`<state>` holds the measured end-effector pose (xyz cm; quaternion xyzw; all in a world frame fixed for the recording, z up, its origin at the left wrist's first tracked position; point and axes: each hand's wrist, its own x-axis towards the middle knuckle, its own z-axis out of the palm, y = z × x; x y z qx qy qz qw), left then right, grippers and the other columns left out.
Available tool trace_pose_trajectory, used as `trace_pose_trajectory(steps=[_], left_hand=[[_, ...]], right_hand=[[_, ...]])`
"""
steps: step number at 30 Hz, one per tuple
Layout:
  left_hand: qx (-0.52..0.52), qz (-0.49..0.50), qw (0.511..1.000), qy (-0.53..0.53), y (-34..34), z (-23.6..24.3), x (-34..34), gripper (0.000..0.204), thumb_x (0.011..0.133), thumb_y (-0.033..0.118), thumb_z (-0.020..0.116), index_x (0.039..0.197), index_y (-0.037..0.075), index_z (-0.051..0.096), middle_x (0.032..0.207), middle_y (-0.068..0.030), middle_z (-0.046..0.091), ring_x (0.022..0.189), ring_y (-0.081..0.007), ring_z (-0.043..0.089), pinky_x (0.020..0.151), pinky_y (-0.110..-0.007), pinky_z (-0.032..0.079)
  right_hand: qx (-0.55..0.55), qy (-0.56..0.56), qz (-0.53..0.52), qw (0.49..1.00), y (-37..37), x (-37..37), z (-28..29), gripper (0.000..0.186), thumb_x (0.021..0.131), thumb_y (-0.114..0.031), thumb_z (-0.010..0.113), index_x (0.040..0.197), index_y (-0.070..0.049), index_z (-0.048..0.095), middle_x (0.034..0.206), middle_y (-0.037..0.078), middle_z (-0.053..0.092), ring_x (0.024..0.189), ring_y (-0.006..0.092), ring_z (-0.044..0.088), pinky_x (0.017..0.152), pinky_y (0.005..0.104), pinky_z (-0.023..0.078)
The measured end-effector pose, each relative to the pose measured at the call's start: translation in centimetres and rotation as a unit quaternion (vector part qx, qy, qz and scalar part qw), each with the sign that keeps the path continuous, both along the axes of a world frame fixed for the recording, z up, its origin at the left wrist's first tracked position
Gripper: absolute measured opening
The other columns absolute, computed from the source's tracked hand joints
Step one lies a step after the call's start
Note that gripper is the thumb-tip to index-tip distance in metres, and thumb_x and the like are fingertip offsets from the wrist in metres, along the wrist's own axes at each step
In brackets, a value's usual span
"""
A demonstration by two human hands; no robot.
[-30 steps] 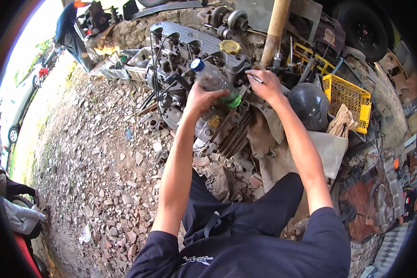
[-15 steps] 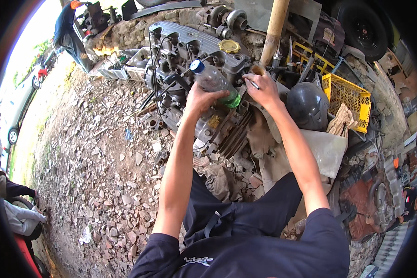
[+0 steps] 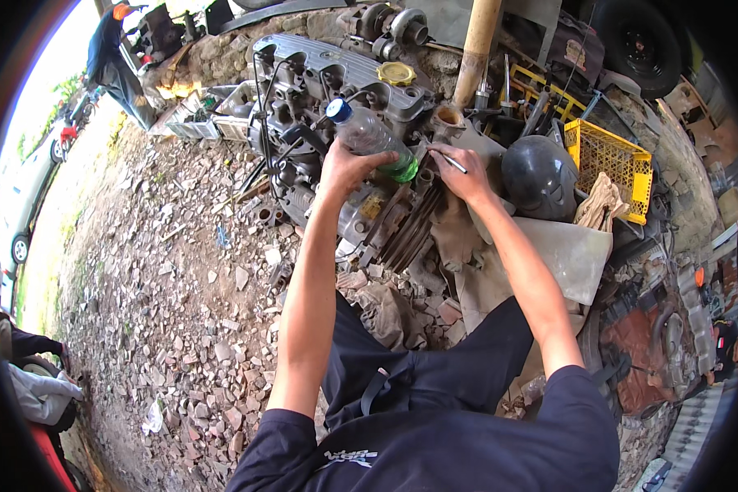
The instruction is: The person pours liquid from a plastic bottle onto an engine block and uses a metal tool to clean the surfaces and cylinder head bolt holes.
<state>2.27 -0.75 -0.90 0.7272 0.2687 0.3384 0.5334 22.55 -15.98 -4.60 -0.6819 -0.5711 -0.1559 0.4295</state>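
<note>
My left hand (image 3: 348, 170) is wrapped round a clear plastic bottle (image 3: 361, 131) with a blue cap and a green lower end. The bottle lies tilted, cap toward the upper left, over an engine (image 3: 320, 70). In my right hand (image 3: 466, 175) is a slim pen-like tool (image 3: 454, 162), pinched between the fingers. That hand is just right of the bottle's green end; I cannot tell whether the tool's tip touches the plastic. Behind my right hand stands an open container with a brown inside (image 3: 448, 117). A yellow cap (image 3: 396, 74) sits on the engine's cover.
A dark helmet (image 3: 539, 182) and a yellow crate (image 3: 613, 168) are to the right. A wooden pole (image 3: 476, 51) rises behind the engine. Broken stones (image 3: 180, 295) cover the ground at left. Another person (image 3: 116, 70) stands at the far left; another's sleeve (image 3: 37, 389) shows lower left.
My right hand has come down, closer to the bottle's green end, uncovering the open container behind it. My left hand still grips the bottle. The whole view has shifted slightly.
</note>
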Motion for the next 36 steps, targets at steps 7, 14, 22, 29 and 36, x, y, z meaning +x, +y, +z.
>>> trace_pose_trajectory(steps=[7,14,22,29,36], left_hand=[[0.023,-0.003,1.000,-0.007,0.9,-0.3,-0.3,0.068,0.064,0.023,0.096,0.121,0.001,0.065,0.112,-0.0086,0.073,0.103,-0.0190,0.070,0.092,-0.034,0.054],[0.002,-0.013,1.000,0.004,0.2,0.4,-0.8,0.064,0.067,0.019,0.094,0.122,0.001,0.065,0.114,-0.0092,0.073,0.105,-0.0183,0.068,0.095,-0.033,0.053],[0.012,-0.001,1.000,-0.015,0.7,-0.5,-0.7,0.072,0.060,0.026,0.098,0.120,0.002,0.065,0.112,-0.0095,0.074,0.104,-0.0199,0.070,0.092,-0.035,0.055],[0.017,-0.017,1.000,-0.018,1.3,-0.9,0.2,0.076,0.058,0.030,0.099,0.120,0.002,0.065,0.113,-0.0102,0.073,0.105,-0.0206,0.069,0.094,-0.035,0.054],[0.017,-0.009,1.000,0.015,0.5,-0.1,-0.4,0.066,0.065,0.020,0.095,0.121,0.000,0.065,0.112,-0.0090,0.073,0.102,-0.0178,0.070,0.090,-0.032,0.055]], right_hand=[[0.052,0.026,-0.026,0.998,0.5,-2.5,-0.7,0.021,0.094,-0.022,0.065,0.109,-0.012,0.075,0.106,0.014,0.073,0.094,0.0348,0.071,0.079,0.0431,0.058],[-0.060,-0.032,0.033,0.997,-0.1,-1.4,1.8,0.017,0.092,-0.018,0.067,0.106,-0.013,0.073,0.109,0.010,0.075,0.088,0.0341,0.072,0.075,0.0444,0.059],[-0.103,-0.042,0.035,0.993,0.3,-0.2,0.4,0.014,0.088,-0.018,0.071,0.102,-0.016,0.072,0.103,0.010,0.075,0.081,0.0365,0.071,0.073,0.0461,0.058],[-0.104,-0.040,0.083,0.990,1.3,1.2,2.0,0.016,0.089,-0.024,0.071,0.103,-0.017,0.074,0.091,0.012,0.074,0.084,0.0330,0.072,0.075,0.0426,0.058],[-0.165,-0.014,0.041,0.985,0.0,0.1,4.6,0.015,0.091,-0.025,0.068,0.103,-0.018,0.074,0.098,0.008,0.075,0.091,0.0306,0.072,0.081,0.0401,0.057]])
